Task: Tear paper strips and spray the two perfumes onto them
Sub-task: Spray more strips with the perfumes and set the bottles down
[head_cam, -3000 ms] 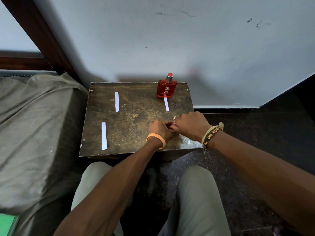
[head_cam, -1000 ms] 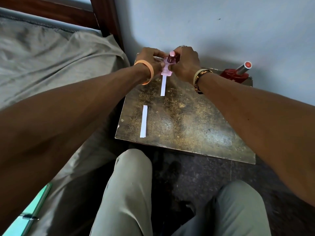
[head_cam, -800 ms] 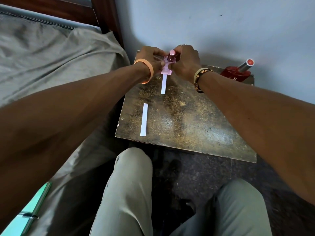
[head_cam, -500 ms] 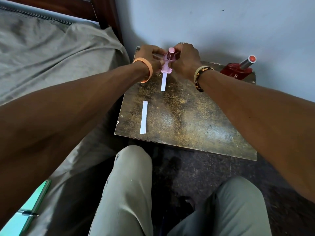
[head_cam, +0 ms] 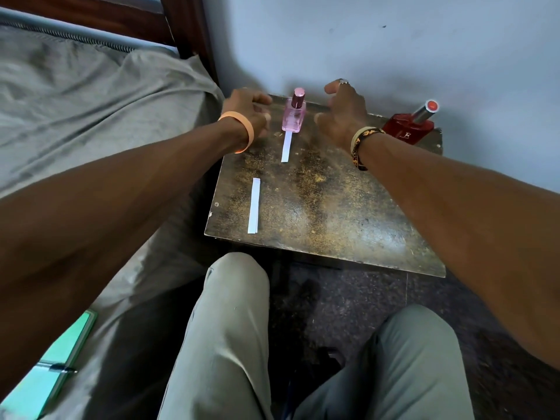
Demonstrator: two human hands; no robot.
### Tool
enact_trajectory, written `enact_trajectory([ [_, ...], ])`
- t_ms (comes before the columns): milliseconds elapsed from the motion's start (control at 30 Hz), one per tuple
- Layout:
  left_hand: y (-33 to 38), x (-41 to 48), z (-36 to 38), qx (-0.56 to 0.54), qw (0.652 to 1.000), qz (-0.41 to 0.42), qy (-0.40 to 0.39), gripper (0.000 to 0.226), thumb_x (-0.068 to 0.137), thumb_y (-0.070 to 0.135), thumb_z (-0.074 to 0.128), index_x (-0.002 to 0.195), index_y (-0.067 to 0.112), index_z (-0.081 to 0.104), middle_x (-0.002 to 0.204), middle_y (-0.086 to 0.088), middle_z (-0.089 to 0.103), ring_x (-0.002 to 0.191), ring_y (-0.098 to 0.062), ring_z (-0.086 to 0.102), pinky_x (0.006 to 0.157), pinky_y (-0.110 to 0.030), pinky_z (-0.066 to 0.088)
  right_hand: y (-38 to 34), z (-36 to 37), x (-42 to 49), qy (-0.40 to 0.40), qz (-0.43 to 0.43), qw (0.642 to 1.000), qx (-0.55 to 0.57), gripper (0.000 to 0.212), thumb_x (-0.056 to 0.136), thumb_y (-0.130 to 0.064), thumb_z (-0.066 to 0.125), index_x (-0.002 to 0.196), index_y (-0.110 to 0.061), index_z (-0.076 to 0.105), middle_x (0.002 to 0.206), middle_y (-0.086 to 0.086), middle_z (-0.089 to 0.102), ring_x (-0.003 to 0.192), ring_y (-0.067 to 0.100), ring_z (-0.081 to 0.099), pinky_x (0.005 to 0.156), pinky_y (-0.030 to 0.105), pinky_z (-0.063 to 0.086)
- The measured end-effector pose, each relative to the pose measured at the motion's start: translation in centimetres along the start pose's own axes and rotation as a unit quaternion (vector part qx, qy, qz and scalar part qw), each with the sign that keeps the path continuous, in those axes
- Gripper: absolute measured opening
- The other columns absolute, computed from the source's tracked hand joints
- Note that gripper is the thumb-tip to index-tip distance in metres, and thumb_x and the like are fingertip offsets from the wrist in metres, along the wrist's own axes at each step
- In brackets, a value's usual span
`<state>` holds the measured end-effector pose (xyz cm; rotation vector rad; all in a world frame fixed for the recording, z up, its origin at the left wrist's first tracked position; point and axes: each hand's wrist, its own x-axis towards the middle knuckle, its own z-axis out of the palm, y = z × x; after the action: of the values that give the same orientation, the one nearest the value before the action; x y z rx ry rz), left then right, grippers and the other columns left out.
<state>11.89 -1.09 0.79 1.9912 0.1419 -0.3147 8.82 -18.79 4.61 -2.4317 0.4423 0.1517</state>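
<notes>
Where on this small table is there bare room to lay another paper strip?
Barest: middle and near side of the dark worn tabletop, right of the near white paper strip. Crowded: the far edge, where the pink glass perfume bottle, far strip, red perfume bottle, left hand and right hand are.

Dim, soft indoor light, with a pale sheen glaring off the middle of the table (head_cam: 318, 207). Soft shadow lay on the wall (head_cam: 303, 56) behind its far edge. Left hand (head_cam: 247, 112) and right hand (head_cam: 342, 113) were slightly motion-blurred. Wide-angle stretch bulged the forearms (head_cam: 91, 222) at the frame edges, and the floor (head_cam: 348, 313) below the near edge was dark.
</notes>
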Motion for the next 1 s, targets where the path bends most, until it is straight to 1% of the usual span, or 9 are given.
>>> enact_trajectory([
  [100, 0.3, -1.5, -1.4, 0.02, 1.0, 0.016, 0.003, 0.022, 0.083, 0.0, 0.064, 0.102, 0.011, 0.066, 0.085, -0.008, 0.061, 0.059, -0.018, 0.061, 0.055, -0.026, 0.055, 0.3, -1.1, -1.8, 0.029, 0.018, 0.999, 0.012, 0.049, 0.089, 0.001, 0.056, 0.135, -0.011, 0.048, 0.131, 0.007, 0.056, 0.122, 0.022, 0.054, 0.103, 0.034, 0.046],
  [233, 1.7, -3.7, -3.2, 0.033, 0.999, 0.039, -0.004, 0.018, 0.083, 0.001, 0.064, 0.098, 0.01, 0.068, 0.078, -0.005, 0.063, 0.063, -0.019, 0.064, 0.062, -0.029, 0.056, -0.5, -2.3, -4.4, 0.034, 0.023, 0.999, 0.033, 0.044, 0.085, 0.003, 0.051, 0.127, -0.01, 0.056, 0.122, 0.008, 0.06, 0.111, 0.024, 0.06, 0.092, 0.03, 0.051],
  [367, 2.3, -6.5, -4.1, 0.033, 0.998, 0.042, -0.018, 0.014, 0.083, 0.0, 0.063, 0.093, 0.01, 0.067, 0.08, -0.013, 0.066, 0.061, -0.019, 0.062, 0.057, -0.027, 0.055, -2.0, -2.4, -7.3, -0.046, 0.004, 0.996, 0.071, 0.04, 0.087, 0.002, 0.051, 0.126, 0.0, 0.056, 0.116, 0.024, 0.064, 0.094, 0.028, 0.062, 0.09, 0.047, 0.054],
  [467, 0.3, -8.5, -4.1, 0.037, 0.999, 0.016, -0.013, 0.012, 0.084, 0.003, 0.062, 0.088, 0.012, 0.068, 0.083, -0.016, 0.068, 0.066, -0.025, 0.064, 0.067, -0.033, 0.056, -2.8, -0.9, -9.8, -0.084, -0.007, 0.994, 0.07, 0.037, 0.088, -0.002, 0.053, 0.124, 0.0, 0.059, 0.118, 0.025, 0.064, 0.097, 0.034, 0.065, 0.091, 0.049, 0.054],
  [567, -2.5, -10.3, -3.7, 0.047, 0.999, -0.02, 0.006, 0.015, 0.08, 0.008, 0.064, 0.076, 0.021, 0.07, 0.078, -0.008, 0.07, 0.075, -0.024, 0.068, 0.081, -0.041, 0.058, -3.2, 1.4, -12.5, -0.104, 0.006, 0.99, 0.094, 0.037, 0.09, 0.0, 0.052, 0.126, -0.003, 0.06, 0.116, 0.02, 0.066, 0.1, 0.032, 0.067, 0.088, 0.047, 0.056],
  [767, -5.6, -13.1, -2.3, 0.057, 0.996, -0.072, 0.002, 0.013, 0.081, 0.014, 0.063, 0.082, 0.022, 0.073, 0.087, -0.006, 0.073, 0.084, -0.024, 0.07, 0.084, -0.038, 0.058, -2.2, 5.9, -15.1, -0.151, 0.058, 0.982, 0.102, 0.028, 0.091, -0.008, 0.049, 0.114, 0.003, 0.062, 0.1, 0.023, 0.068, 0.095, 0.038, 0.067, 0.086, 0.053, 0.055],
  [867, -6.1, -13.1, -1.9, 0.061, 0.995, -0.085, 0.005, 0.018, 0.083, 0.013, 0.06, 0.093, 0.019, 0.074, 0.094, -0.007, 0.073, 0.088, -0.026, 0.069, 0.087, -0.036, 0.056, -1.4, 7.2, -14.8, -0.131, 0.075, 0.986, 0.078, 0.024, 0.088, -0.004, 0.047, 0.105, -0.004, 0.065, 0.097, 0.016, 0.069, 0.093, 0.034, 0.067, 0.08, 0.042, 0.056],
  [933, -6.3, -12.9, -1.4, 0.07, 0.993, -0.091, 0.005, 0.019, 0.083, 0.014, 0.059, 0.095, 0.018, 0.074, 0.097, -0.007, 0.073, 0.09, -0.027, 0.069, 0.088, -0.036, 0.055, -1.0, 7.6, -14.4, -0.112, 0.074, 0.989, 0.064, 0.021, 0.087, -0.002, 0.047, 0.093, -0.005, 0.067, 0.092, 0.012, 0.066, 0.087, 0.03, 0.064, 0.07, 0.034, 0.051],
  [1000, -6.3, -12.6, -0.9, 0.075, 0.992, -0.101, 0.0, 0.02, 0.084, 0.014, 0.06, 0.099, 0.017, 0.073, 0.101, -0.008, 0.072, 0.092, -0.027, 0.068, 0.089, -0.037, 0.054, -0.9, 8.0, -14.1, -0.107, 0.079, 0.988, 0.076, 0.019, 0.086, -0.002, 0.047, 0.084, -0.01, 0.064, 0.087, 0.012, 0.063, 0.082, 0.029, 0.062, 0.062, 0.033, 0.049],
])
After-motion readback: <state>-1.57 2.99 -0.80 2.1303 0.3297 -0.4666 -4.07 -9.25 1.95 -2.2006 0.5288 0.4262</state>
